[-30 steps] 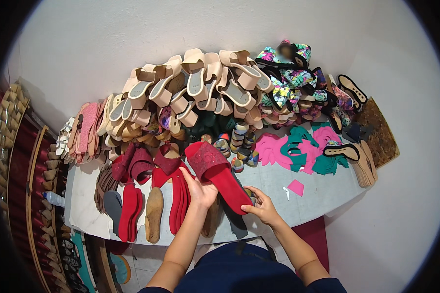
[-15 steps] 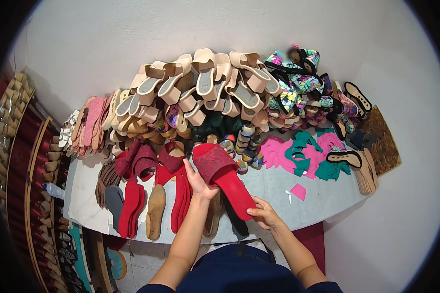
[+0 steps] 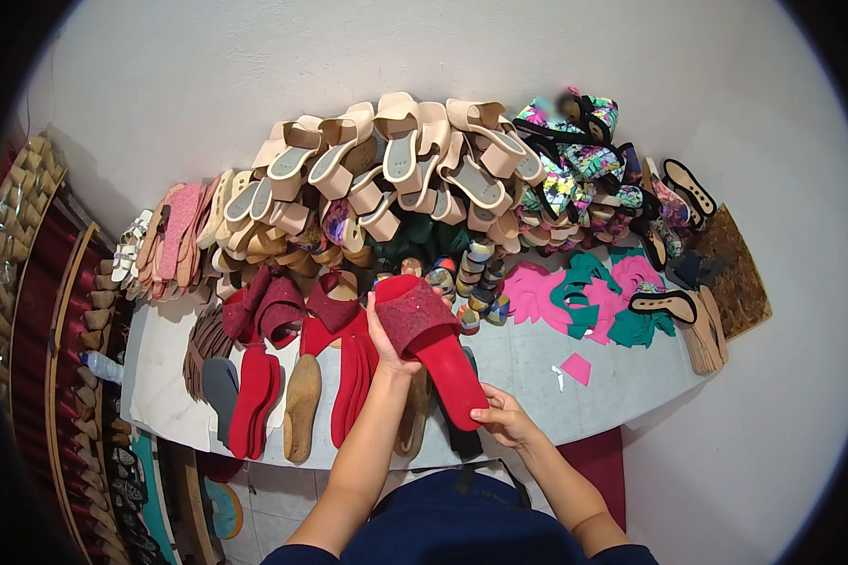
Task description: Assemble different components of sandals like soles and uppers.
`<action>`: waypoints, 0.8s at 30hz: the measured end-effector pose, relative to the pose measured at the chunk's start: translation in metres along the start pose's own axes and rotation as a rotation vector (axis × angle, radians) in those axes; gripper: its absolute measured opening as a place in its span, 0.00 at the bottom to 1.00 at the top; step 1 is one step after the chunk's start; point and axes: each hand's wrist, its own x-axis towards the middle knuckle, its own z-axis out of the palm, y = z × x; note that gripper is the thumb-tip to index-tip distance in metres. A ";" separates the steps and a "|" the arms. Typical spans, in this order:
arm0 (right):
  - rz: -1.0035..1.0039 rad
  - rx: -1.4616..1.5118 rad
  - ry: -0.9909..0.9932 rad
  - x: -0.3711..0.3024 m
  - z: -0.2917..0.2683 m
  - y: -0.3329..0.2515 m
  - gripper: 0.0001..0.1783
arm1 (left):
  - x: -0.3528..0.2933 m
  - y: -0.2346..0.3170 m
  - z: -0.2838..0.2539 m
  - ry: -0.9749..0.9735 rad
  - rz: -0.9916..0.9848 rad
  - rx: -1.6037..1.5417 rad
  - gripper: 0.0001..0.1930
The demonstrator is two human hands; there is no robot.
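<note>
Between my hands I hold a red slide sandal (image 3: 448, 367) with a broad dark-red lace strap, tilted, its toe end pointing away to the upper left. My left hand (image 3: 393, 337) wraps round the strap side, its far fingers hidden behind the sandal. At the heel end my right hand (image 3: 504, 417) pinches the sole, thumb on top. To the left on the table stand red insoles (image 3: 252, 405), a wooden shoe last (image 3: 301, 410) and a grey sole (image 3: 220, 395). Dark-red sandal uppers (image 3: 278, 315) lie just beyond them.
Beige heeled sandals (image 3: 400, 151) are piled against the wall, with floral-patterned sandals (image 3: 575, 165) to their right. Pink (image 3: 534, 292) and green fabric cutouts (image 3: 643, 327) lie on the table (image 3: 528, 377). A shelf of shoe lasts (image 3: 94, 414) lines the left side.
The sandal has turned slightly in my hands, its heel end shifting a little left and down. My left fingers have closed in along the strap's edge.
</note>
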 end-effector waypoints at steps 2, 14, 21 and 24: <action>-0.013 0.002 0.022 -0.001 0.003 0.002 0.31 | 0.000 0.001 0.002 -0.033 -0.025 -0.029 0.30; -0.162 0.110 0.126 -0.013 -0.012 0.020 0.29 | 0.007 -0.030 -0.027 0.074 -0.107 0.212 0.47; -0.258 0.254 0.378 -0.039 -0.065 0.031 0.25 | 0.017 -0.105 -0.056 0.273 -0.238 0.620 0.23; -0.233 0.245 0.430 -0.051 -0.080 0.023 0.24 | 0.013 -0.137 -0.067 0.304 -0.236 0.659 0.23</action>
